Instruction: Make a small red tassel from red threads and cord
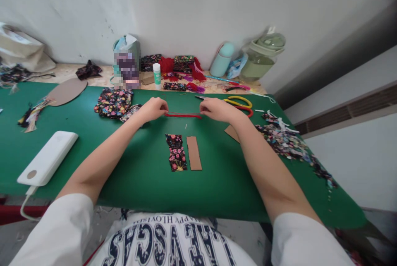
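Observation:
A length of red cord (183, 115) stretches between my two hands, low over the green mat. My left hand (154, 108) pinches its left end, and my right hand (214, 108) is closed at the other end. Nearer to me lie a strip of black floral fabric (176, 153) and a narrow brown cardboard strip (194, 153), side by side and slightly apart. Scissors (242, 102) with yellow and red handles rest just behind and to the right of my right hand. Folded floral fabric (113, 102) sits left of my left hand.
A glue stick (157, 76), a mint bottle (222, 60) and a green jug (260, 59) stand along the back wall. Fabric scraps (285, 137) are heaped at right. A white power bank (49, 159) with its cable lies at left, below an oval board (68, 91).

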The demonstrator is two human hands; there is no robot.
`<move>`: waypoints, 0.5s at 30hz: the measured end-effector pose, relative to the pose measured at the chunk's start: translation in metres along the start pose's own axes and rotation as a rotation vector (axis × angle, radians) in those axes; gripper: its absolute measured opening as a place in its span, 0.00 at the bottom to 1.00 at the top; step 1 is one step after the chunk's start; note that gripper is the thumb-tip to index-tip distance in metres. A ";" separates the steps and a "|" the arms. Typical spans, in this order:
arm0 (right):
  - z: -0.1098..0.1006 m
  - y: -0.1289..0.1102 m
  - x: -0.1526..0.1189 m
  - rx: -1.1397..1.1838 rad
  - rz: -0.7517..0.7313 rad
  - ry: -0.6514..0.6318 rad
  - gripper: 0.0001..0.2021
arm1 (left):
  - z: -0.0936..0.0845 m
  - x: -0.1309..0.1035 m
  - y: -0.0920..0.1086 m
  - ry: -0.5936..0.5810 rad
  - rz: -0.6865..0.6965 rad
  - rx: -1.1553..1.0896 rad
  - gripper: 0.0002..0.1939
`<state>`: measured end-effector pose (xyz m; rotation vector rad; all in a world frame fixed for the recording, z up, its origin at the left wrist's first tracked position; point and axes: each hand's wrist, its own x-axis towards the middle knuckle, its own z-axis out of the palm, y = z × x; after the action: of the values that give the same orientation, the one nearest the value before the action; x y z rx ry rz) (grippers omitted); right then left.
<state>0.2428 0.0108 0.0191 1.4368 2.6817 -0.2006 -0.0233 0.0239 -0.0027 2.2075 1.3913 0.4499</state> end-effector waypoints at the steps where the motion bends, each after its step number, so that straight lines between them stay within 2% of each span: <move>1: 0.001 -0.001 0.001 -0.012 -0.003 -0.010 0.08 | 0.001 -0.001 0.000 -0.004 -0.002 0.042 0.06; 7: 0.009 0.002 0.006 -0.013 -0.038 -0.060 0.08 | 0.005 -0.004 0.003 -0.008 0.000 0.253 0.08; 15: 0.007 -0.004 0.006 -0.071 0.024 -0.096 0.09 | 0.006 -0.004 0.005 -0.059 -0.007 0.404 0.10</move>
<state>0.2360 0.0121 0.0118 1.4015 2.5673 -0.1661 -0.0185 0.0171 -0.0054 2.5053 1.5666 0.1026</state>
